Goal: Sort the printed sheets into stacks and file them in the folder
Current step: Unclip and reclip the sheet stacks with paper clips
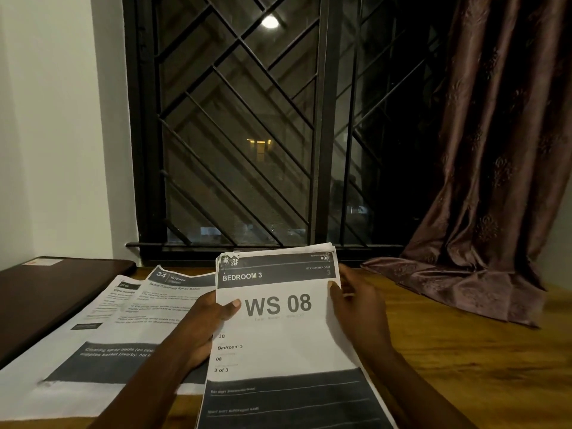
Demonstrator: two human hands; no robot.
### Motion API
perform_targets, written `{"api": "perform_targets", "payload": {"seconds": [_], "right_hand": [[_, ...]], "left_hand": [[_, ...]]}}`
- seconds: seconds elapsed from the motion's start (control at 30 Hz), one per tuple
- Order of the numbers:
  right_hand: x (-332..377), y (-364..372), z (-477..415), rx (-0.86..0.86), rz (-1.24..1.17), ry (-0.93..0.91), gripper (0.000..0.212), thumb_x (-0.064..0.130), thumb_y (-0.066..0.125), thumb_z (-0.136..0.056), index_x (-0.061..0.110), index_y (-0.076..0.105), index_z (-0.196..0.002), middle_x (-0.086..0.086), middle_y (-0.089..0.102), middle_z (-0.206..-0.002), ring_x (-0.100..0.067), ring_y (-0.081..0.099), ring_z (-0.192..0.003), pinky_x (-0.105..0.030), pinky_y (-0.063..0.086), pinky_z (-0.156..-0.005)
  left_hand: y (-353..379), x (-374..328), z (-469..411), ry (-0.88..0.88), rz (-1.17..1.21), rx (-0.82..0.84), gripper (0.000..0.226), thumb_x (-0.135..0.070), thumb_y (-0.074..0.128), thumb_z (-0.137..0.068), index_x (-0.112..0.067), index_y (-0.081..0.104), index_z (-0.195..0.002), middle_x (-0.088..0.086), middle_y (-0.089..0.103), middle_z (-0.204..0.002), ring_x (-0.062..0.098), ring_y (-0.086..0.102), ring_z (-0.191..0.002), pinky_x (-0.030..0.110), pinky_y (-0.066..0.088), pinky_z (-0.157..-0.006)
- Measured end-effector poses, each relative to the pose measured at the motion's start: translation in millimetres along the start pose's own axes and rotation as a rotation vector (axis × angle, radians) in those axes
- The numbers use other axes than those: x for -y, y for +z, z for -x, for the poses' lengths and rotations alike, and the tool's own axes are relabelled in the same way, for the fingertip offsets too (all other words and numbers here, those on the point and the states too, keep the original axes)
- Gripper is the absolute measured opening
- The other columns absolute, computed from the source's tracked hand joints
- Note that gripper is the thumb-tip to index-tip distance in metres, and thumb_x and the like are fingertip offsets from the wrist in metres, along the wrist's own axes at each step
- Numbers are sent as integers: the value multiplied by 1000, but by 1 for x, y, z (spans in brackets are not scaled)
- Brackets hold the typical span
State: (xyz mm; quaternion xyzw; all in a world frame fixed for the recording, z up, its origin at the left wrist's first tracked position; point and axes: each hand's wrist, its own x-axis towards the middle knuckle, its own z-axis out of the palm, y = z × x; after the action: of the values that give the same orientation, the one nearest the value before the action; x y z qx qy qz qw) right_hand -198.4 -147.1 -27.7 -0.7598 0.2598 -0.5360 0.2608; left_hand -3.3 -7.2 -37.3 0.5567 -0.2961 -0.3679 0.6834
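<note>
My left hand (207,320) grips the stack (278,345) at its left edge, thumb pressed on the front just beside the big "WS 08", the other fingers hidden behind the paper. My right hand (360,305) pinches the right edge, thumb tip on the margin and fingers curled behind. I hold the stack between both hands, tilted up towards me above the table (464,351). The top page reads "BEDROOM 3" in its dark header, and several page edges show at the top, not quite squared. To the left, two sheets (123,317) lie flat on the table and overlap; the upper one is headed "34 KITCHEN". My left forearm crosses over their near corner. Further left lies the dark folder (55,289), closed, its edge touching the sheets. A curtain (495,150) drapes onto the table's far right, beside the barred window (247,119).
</note>
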Motion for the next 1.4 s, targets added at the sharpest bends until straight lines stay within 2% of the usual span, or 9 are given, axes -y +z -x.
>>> {"api": "perform_targets", "payload": {"seconds": [0.17,0.3,0.47,0.67,0.87,0.97,1.07,1.23,1.4], "right_hand": [[5,8,7,19,142,-130,54,18,59,-91,24,40,-141,13,58,-120,0,57,-102,5,37,-78],[12,11,10,59,243,-256,60,19,58,-92,32,33,-145,8,29,-154,-7,37,-133,-15,32,-106],[13,11,11,70,229,-280,40,2,64,-85,20,63,-120,9,31,-150,-4,38,-128,7,20,-92],[10,8,7,11,183,-321,28,-4,69,-80,11,68,-104,2,19,-156,0,35,-122,12,29,-77],[9,9,6,-40,146,-308,27,-3,68,-82,8,70,-106,-5,29,-153,-6,42,-122,11,30,-79],[6,8,3,-122,171,-336,37,-2,66,-83,19,66,-113,-4,58,-129,-12,59,-109,6,32,-88],[4,7,2,-147,155,-339,46,-2,66,-84,23,59,-122,-2,70,-103,-1,59,-90,6,36,-81],[6,6,3,-184,128,-375,46,-3,66,-83,18,59,-123,11,59,-111,9,48,-108,7,31,-88],[7,6,2,-174,187,-395,45,-2,66,-83,17,61,-123,-6,56,-134,-2,49,-115,9,26,-90]], "left_hand": [[0,0,1,0,3,-6,22,-2,52,-95,-8,59,-115,18,71,-110,39,68,-100,58,49,-91],[1,-1,2,2,-12,-14,22,-1,52,-95,-8,59,-115,17,72,-106,39,69,-98,57,51,-89],[2,-2,3,0,-30,-7,23,-2,53,-95,-6,59,-116,17,72,-106,38,69,-97,56,51,-89],[3,-2,4,2,-34,4,23,-2,52,-95,-7,59,-116,17,72,-106,39,68,-99,57,50,-91],[4,-3,5,7,-41,-4,19,-2,52,-95,-9,60,-111,16,73,-104,39,68,-97,55,51,-89],[3,-3,4,12,-30,-13,18,-1,52,-94,-9,61,-108,17,72,-105,38,69,-94,52,53,-85],[2,-1,2,8,-7,4,22,0,52,-95,-7,60,-114,18,72,-108,39,68,-98,56,51,-89],[1,1,1,15,9,17,25,1,51,-95,-5,59,-117,19,70,-111,39,68,-100,58,48,-92],[1,0,1,20,-2,13,24,1,51,-95,-4,59,-117,18,72,-107,38,69,-96,52,54,-84]]}}
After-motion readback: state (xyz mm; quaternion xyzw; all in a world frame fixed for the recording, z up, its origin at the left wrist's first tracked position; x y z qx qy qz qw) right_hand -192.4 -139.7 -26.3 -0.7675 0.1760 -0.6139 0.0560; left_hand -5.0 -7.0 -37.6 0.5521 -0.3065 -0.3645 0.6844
